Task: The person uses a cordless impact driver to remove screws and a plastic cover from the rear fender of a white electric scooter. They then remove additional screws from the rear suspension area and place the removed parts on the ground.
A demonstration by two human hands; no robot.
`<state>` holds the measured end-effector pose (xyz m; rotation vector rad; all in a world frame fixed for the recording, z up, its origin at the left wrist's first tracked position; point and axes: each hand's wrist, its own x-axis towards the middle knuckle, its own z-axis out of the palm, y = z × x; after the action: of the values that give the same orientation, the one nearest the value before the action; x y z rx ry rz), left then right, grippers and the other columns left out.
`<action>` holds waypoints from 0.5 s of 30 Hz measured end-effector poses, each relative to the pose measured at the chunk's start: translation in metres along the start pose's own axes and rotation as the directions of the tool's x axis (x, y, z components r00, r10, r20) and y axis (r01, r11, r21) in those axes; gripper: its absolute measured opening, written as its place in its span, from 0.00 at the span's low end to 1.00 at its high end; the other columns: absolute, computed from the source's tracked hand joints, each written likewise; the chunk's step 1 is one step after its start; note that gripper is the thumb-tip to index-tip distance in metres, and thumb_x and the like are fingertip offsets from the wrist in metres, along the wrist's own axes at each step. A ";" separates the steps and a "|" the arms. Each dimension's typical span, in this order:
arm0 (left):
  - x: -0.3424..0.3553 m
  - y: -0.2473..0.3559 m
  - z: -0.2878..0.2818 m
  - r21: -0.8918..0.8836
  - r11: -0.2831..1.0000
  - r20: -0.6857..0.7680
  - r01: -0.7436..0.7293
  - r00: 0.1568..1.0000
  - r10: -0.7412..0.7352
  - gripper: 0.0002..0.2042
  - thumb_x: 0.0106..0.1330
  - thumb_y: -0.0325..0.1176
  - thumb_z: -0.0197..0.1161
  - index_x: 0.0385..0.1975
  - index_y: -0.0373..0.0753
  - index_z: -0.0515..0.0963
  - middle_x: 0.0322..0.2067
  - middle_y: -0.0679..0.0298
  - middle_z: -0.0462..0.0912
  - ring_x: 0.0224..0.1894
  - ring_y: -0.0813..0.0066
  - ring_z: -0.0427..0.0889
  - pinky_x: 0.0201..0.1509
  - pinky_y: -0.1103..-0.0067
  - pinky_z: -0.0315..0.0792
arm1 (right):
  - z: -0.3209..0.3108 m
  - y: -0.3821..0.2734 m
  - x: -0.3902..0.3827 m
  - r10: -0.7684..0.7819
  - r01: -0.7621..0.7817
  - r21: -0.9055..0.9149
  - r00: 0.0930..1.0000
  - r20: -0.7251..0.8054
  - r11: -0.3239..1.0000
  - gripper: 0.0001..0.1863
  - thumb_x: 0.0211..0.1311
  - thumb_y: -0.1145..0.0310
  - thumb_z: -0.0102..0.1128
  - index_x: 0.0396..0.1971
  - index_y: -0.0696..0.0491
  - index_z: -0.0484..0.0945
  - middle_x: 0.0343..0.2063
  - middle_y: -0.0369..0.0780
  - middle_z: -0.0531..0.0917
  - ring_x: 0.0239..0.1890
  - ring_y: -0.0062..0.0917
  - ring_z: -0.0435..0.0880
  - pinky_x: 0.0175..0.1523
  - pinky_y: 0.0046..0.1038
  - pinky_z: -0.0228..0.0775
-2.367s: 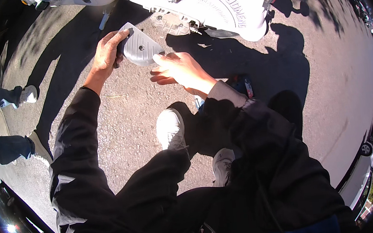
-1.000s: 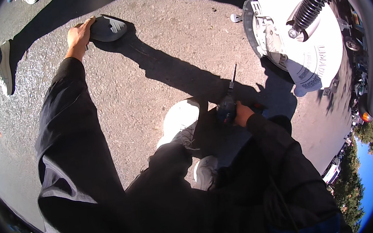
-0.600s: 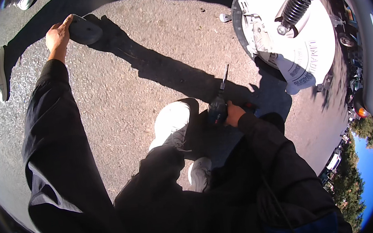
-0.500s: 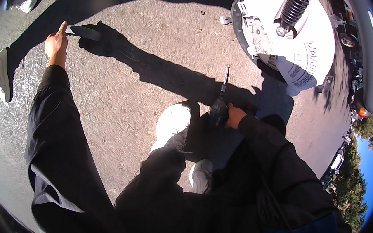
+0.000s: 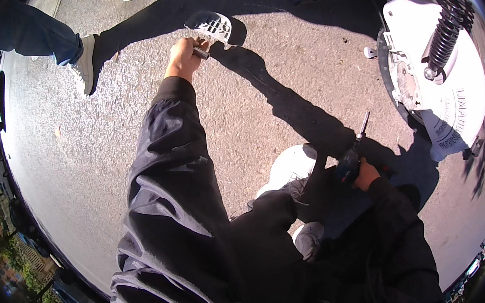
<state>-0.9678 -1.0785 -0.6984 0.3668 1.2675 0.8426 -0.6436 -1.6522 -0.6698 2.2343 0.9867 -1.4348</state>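
Note:
My left hand [image 5: 184, 57] is stretched out ahead, its fingers closed on a pale grey plastic cover [image 5: 213, 27] with a ribbed inner side. A short dark grey cylinder [image 5: 201, 53] shows beside the fingers; whether it belongs to the cover I cannot tell. Low on the right, in my shadow, my right hand [image 5: 367, 175] grips a dark cordless drill [image 5: 347, 167]. Its long metal bit [image 5: 362, 125] points forward. The drill's lower part is lost in shadow.
A white scooter wheel cover [image 5: 455, 70] with a black coil-spring shock absorber [image 5: 447, 41] stands at the right. A small white piece [image 5: 370, 52] lies on the pavement near it. Another person's jeans leg and white shoe [image 5: 85, 67] are at the far left.
The view has swung left, so the scooter sits farther right. My left hand has turned the plastic cover, and its ribbed side shows instead of its edge. The drill stays in my right hand.

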 end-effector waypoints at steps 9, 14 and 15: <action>0.010 0.012 -0.038 0.100 0.993 0.028 -0.059 0.998 0.056 0.14 0.67 0.15 0.50 0.51 0.32 0.70 0.44 0.51 0.75 0.45 0.56 0.78 0.59 0.44 0.74 | -0.003 -0.004 -0.008 -0.023 0.025 0.044 0.999 -0.048 0.999 0.52 0.40 0.69 0.83 0.66 0.68 0.63 0.45 0.63 0.86 0.53 0.57 0.86 0.58 0.46 0.81; -0.010 0.008 -0.043 0.133 0.991 -0.158 0.009 0.987 0.012 0.11 0.65 0.16 0.47 0.44 0.30 0.72 0.42 0.49 0.79 0.28 0.61 0.78 0.33 0.61 0.80 | 0.002 0.002 -0.008 -0.061 0.066 0.083 0.996 -0.065 0.994 0.49 0.43 0.68 0.82 0.64 0.68 0.63 0.45 0.63 0.86 0.53 0.57 0.85 0.58 0.47 0.80; -0.017 0.007 -0.042 0.344 0.939 -0.155 0.026 0.987 0.030 0.09 0.67 0.20 0.47 0.42 0.28 0.73 0.39 0.46 0.83 0.22 0.64 0.78 0.22 0.71 0.72 | 0.004 0.004 -0.008 -0.067 0.075 0.104 0.995 -0.077 0.992 0.48 0.43 0.68 0.81 0.64 0.68 0.63 0.44 0.63 0.85 0.53 0.57 0.85 0.58 0.47 0.80</action>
<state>-1.0104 -1.0948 -0.6948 0.5902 1.5692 0.6581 -0.6459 -1.6604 -0.6649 2.3657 1.0459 -1.4780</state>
